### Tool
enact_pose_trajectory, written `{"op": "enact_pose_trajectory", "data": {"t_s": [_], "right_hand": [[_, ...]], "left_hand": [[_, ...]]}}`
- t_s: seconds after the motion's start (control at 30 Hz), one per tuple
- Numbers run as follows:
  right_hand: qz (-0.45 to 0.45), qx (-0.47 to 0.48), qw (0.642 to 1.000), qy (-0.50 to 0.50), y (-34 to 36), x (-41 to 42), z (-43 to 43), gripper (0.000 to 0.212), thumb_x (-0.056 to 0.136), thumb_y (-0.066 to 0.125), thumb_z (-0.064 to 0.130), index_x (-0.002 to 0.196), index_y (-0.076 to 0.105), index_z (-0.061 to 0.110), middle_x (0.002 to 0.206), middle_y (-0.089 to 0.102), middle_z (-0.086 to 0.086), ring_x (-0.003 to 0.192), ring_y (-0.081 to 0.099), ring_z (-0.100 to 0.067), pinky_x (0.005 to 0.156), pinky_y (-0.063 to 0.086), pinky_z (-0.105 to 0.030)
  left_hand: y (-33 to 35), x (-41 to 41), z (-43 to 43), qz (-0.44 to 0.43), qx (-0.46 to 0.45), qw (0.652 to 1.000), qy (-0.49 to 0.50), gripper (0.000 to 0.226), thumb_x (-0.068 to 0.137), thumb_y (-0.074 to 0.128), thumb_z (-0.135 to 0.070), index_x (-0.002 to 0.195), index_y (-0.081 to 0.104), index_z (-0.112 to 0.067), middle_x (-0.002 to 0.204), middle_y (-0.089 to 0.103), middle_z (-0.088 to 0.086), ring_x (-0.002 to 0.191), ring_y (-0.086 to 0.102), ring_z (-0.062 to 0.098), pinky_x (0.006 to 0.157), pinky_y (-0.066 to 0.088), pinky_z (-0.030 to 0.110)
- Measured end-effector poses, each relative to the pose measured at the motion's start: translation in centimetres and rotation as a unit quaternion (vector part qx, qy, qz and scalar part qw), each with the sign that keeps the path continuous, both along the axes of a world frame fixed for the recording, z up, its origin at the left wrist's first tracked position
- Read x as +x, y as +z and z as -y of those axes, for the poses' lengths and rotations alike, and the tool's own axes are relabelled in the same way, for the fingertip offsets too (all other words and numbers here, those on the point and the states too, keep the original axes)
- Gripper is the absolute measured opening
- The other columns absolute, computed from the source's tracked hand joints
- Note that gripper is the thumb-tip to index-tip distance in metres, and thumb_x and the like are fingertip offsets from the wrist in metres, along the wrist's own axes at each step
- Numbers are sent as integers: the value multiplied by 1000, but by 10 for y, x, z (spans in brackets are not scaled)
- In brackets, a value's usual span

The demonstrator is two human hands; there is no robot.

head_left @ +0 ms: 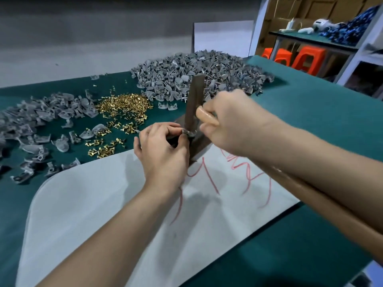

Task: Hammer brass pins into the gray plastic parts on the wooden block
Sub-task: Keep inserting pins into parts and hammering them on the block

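Note:
A dark wooden block point(198, 146) sits at the far edge of a white sheet. My left hand point(163, 150) pinches a small gray plastic part point(189, 133) on top of the block. My right hand point(230, 123) grips a hammer point(194, 100). Its long dark head stands upright with the lower end on the part, and its brown handle runs back under my right forearm. I cannot make out a brass pin in the part. Loose brass pins point(124, 106) lie in a heap to the left of the block.
A big pile of gray plastic parts point(196, 73) lies behind the block, and another spread of them point(41, 121) covers the left of the green table point(310, 112). The white sheet point(103, 204) bears red scribbles. Shelves and orange stools point(290, 56) stand at the far right.

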State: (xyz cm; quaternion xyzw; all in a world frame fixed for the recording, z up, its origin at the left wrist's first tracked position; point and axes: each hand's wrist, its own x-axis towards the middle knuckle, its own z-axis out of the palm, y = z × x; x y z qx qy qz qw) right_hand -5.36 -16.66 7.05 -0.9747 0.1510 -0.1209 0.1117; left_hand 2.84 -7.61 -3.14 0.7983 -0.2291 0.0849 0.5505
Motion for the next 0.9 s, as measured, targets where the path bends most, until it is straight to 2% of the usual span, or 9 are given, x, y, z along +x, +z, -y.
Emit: {"op": "enact_pose_trajectory", "data": {"t_s": [0.17, 0.3, 0.37, 0.43, 0.53, 0.6, 0.7, 0.77, 0.9], "right_hand": [[41, 6, 999, -25, 11, 0, 5, 29, 87, 53, 16, 62, 40, 7, 56, 41, -1, 48, 39, -21, 39, 33, -31], [-37, -34, 999, -1, 3, 0, -4, 34, 93, 49, 20, 62, 33, 15, 63, 33, 0, 59, 35, -22, 59, 29, -26], [3, -30, 1000, -3, 8, 1, 1, 26, 92, 50, 19, 67, 46, 10, 61, 37, 1, 57, 39, -22, 54, 33, -28], [40, -15, 999, -11, 10, 3, 2, 27, 88, 51, 18, 63, 43, 12, 58, 39, -1, 55, 41, -24, 50, 34, -26], [-29, -12, 1000, -2, -1, 1, 1, 27, 91, 50, 21, 66, 41, 17, 64, 36, 1, 65, 39, -29, 63, 31, -26], [2, -8, 1000, -4, -1, 1, 3, 22, 90, 51, 19, 69, 47, 15, 62, 40, 0, 59, 41, -23, 58, 30, -27], [-1, -2, 1000, 5, 2, 4, 3, 30, 90, 50, 19, 63, 37, 18, 62, 38, 0, 52, 35, -16, 55, 30, -26], [-19, 14, 999, 23, 6, 5, 6, 22, 89, 55, 18, 69, 49, 10, 56, 42, 1, 41, 40, -14, 41, 39, -26], [144, 169, 975, 25, 13, 5, 30, 30, 88, 60, 16, 70, 58, -8, 46, 48, -2, 28, 42, -14, 32, 37, -19]], "left_hand": [[-1, 1, -1, 3, 0, 1000, -4, 20, 86, 66, -15, 74, 60, -30, 93, 58, -18, 114, 47, 15, 110, 24, 49], [1, -1, -1, -5, -3, 1000, -7, 30, 85, 67, -15, 68, 54, -37, 91, 56, -20, 114, 46, 14, 110, 24, 49], [0, 0, -2, -2, -3, 1000, -12, 28, 86, 66, -15, 69, 56, -36, 91, 57, -20, 114, 46, 14, 110, 24, 49], [0, 0, -2, 0, -2, 1000, -9, 23, 86, 66, -16, 72, 59, -32, 92, 57, -20, 114, 46, 14, 110, 24, 49], [1, -1, -2, -4, 0, 1000, -10, 28, 85, 68, -15, 70, 56, -36, 89, 55, -21, 114, 46, 14, 109, 25, 49], [1, 0, -2, -2, -5, 1000, -11, 26, 85, 67, -15, 70, 57, -34, 89, 56, -21, 113, 47, 15, 109, 27, 49], [0, 0, -2, 2, -9, 1000, -9, 31, 85, 68, -14, 69, 55, -36, 87, 53, -25, 113, 48, 16, 108, 28, 49], [0, -1, -3, 1, -7, 1000, -12, 34, 84, 69, -14, 67, 53, -38, 86, 52, -28, 113, 48, 16, 108, 29, 49], [-2, 2, 0, -5, -10, 1000, -10, 28, 82, 69, -16, 66, 58, -37, 92, 59, -22, 112, 45, 10, 109, 29, 46]]}}
